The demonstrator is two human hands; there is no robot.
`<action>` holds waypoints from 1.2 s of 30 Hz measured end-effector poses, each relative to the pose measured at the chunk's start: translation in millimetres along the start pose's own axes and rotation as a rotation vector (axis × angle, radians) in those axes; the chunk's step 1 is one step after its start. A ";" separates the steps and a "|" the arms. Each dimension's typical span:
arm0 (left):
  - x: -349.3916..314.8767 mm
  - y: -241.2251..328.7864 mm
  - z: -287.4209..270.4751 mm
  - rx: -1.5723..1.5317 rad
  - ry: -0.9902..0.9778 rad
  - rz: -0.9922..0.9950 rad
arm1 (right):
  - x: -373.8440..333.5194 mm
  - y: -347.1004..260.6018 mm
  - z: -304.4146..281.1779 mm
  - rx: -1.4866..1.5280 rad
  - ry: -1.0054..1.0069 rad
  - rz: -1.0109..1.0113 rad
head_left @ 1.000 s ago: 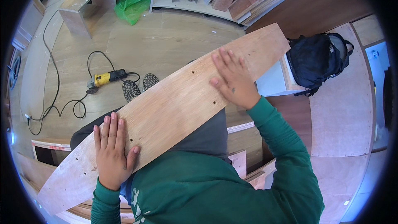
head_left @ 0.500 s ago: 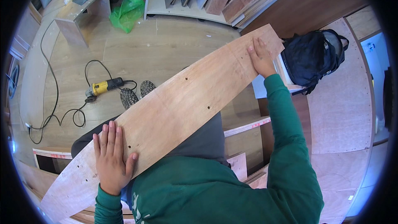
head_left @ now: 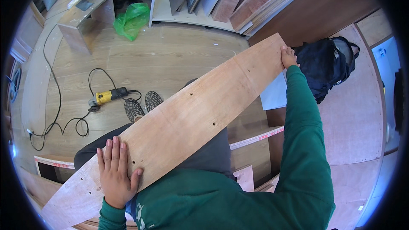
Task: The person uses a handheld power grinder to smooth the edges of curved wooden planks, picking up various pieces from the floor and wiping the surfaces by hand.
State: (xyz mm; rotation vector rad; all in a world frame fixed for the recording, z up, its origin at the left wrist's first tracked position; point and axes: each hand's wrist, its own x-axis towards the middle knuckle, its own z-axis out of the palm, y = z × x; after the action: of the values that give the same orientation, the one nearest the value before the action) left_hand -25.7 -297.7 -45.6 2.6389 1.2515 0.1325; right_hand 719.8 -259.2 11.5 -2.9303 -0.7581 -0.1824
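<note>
A long plywood board (head_left: 183, 110) lies slantwise across my lap, from the lower left up to the right. Its long edge is slightly curved, and several small dark holes dot its face. My left hand (head_left: 116, 174) rests flat on the board's lower part, fingers stretched out. At the far right end my right hand (head_left: 289, 58) has its fingers bent over the board's edge; the thumb is hidden. The board covers most of my thighs.
A yellow and black angle grinder (head_left: 107, 96) lies on the floor with its black cord (head_left: 55, 119). A black backpack (head_left: 326, 64) sits at the right. Farther off are a green plastic bag (head_left: 131, 20), a small wooden bench (head_left: 85, 15) and a rack of panels (head_left: 196, 17).
My right hand has slid from the board's upper face to its right edge, and its fingers have curled. The left hand stays flat in place. The view has shifted slightly.
</note>
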 end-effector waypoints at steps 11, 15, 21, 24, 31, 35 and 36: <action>1.1 0.1 -1.4 -0.025 0.016 0.001 | 16.1 -62.8 12.4 -0.021 0.031 -0.320; 2.0 -1.4 0.3 -0.013 -0.013 0.020 | 16.5 -47.2 17.7 -0.059 0.104 -0.604; 0.7 0.4 -1.3 0.001 -0.002 0.012 | -82.3 -82.1 14.3 -0.001 0.014 -0.812; 0.8 1.6 -1.3 -0.007 0.031 0.012 | -130.0 -93.7 5.3 0.014 -0.037 -0.868; -0.1 1.9 -3.8 -0.032 0.045 0.007 | -165.4 -92.8 5.2 0.097 -0.067 -0.925; -1.4 1.6 -3.2 -0.022 0.058 0.016 | -120.6 -81.2 8.7 0.088 -0.022 -0.731; -1.2 1.7 -3.5 -0.026 0.063 0.018 | -107.0 -77.7 9.6 0.084 -0.012 -0.679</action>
State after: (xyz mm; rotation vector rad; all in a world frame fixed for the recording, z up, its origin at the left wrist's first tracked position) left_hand -25.8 -299.2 -41.8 2.6438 1.2369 0.2342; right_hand 589.9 -241.2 -7.5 -2.4792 -1.6833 -0.1770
